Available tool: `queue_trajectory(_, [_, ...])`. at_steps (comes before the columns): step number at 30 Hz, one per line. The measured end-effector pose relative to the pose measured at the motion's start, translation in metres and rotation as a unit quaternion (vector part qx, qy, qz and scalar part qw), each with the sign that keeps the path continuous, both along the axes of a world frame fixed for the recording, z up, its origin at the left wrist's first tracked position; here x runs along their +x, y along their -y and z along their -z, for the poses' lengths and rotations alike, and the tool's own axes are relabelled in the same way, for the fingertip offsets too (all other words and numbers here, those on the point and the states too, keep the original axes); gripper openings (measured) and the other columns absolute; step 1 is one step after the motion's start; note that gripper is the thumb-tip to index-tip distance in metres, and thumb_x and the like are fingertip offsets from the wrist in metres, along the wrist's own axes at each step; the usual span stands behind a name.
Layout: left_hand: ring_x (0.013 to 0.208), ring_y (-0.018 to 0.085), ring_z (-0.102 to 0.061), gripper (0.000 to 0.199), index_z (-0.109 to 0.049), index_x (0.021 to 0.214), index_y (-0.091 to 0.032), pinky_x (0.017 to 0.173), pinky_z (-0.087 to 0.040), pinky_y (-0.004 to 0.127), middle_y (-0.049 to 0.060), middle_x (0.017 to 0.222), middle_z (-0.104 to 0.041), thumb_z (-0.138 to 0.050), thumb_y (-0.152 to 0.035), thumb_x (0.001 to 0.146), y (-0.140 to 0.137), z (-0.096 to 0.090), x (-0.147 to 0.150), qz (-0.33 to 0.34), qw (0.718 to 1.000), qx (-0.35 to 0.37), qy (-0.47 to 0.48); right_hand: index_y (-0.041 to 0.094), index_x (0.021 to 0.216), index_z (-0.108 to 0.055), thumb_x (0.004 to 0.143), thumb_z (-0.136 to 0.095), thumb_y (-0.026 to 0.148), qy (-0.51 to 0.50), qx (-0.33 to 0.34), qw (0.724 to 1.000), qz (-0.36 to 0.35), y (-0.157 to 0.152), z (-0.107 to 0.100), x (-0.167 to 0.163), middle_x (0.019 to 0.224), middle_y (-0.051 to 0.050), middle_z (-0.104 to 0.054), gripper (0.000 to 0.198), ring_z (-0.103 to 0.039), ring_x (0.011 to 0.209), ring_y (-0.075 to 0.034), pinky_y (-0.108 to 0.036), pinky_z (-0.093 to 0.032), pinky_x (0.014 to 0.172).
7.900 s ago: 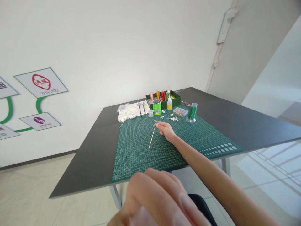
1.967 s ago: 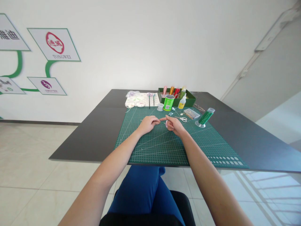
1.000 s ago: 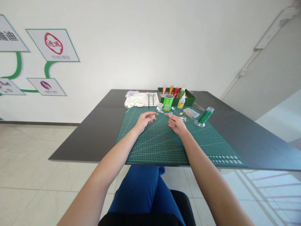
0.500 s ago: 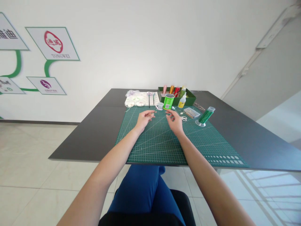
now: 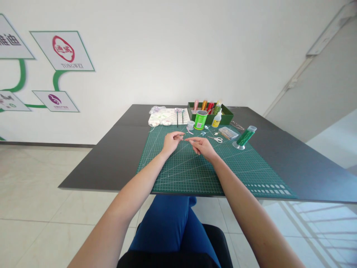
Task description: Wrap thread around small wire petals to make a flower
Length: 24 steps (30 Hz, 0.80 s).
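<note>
Both hands close together, grasp unclear, over green mat, well inside its edges

TONGWEI sign at L, blk chair

"Where are your hands?"

"Both at the green cutting mat. My left hand curls inward, thumb and fingers close together, and my right hand points toward it, fingertips nearly meeting; whether they touch, I can't tell."

"Anything between them?"

"Too small to make out. A little pink piece shows just beyond my left fingertips."

"And around you?"

"Scissors near my right hand, a spool of green thread farther right, and a small tub beside a bright green can."
</note>
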<state>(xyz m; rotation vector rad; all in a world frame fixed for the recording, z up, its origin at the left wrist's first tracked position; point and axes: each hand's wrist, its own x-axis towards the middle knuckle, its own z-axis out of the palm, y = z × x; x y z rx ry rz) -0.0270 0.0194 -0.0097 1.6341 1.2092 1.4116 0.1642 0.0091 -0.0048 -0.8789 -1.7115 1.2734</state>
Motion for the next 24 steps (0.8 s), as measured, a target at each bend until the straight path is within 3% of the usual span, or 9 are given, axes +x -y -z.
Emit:
queue_trajectory(7, [0.066, 0.015, -0.06, 0.015, -0.077, 0.095, -0.017, 0.072, -0.047, 0.029, 0.003, 0.075, -0.071, -0.067, -0.013, 0.084, 0.005, -0.001, 0.0, -0.036, 0.991, 0.041, -0.122, 0.012, 0.109, -0.075, 0.087, -0.061, 0.045, 0.066, 0.025, 0.997, -0.035, -0.001, 0.003, 0.0, 0.04, 0.007, -0.049, 0.042, -0.036, 0.032, -0.007, -0.02, -0.028, 0.037])
queue_trajectory(15, [0.083, 0.021, -0.065, 0.017, -0.076, 0.091, -0.019, 0.08, -0.047, 0.032, 0.007, 0.089, -0.073, -0.062, -0.01, 0.088, 0.008, 0.003, 0.001, -0.017, 0.951, 0.106, -0.291, 0.012, 0.104, -0.075, 0.087, -0.063, 0.048, 0.03, 0.033, 0.999, -0.014, 0.0, -0.002, 0.003, 0.039, 0.006, -0.049, 0.041, -0.034, 0.032, -0.007, -0.021, -0.026, 0.037])
queue_trajectory(24, [0.088, 0.021, -0.068, 0.021, -0.077, 0.091, -0.019, 0.083, -0.05, 0.033, 0.007, 0.094, -0.075, -0.06, -0.008, 0.088, 0.012, -0.001, 0.003, 0.057, 0.938, 0.111, -0.324, 0.015, 0.099, -0.075, 0.086, -0.064, 0.053, -0.033, 0.056, 0.996, 0.062, -0.001, -0.008, 0.011, 0.04, 0.006, -0.044, 0.041, -0.03, 0.035, -0.009, -0.024, -0.023, 0.039])
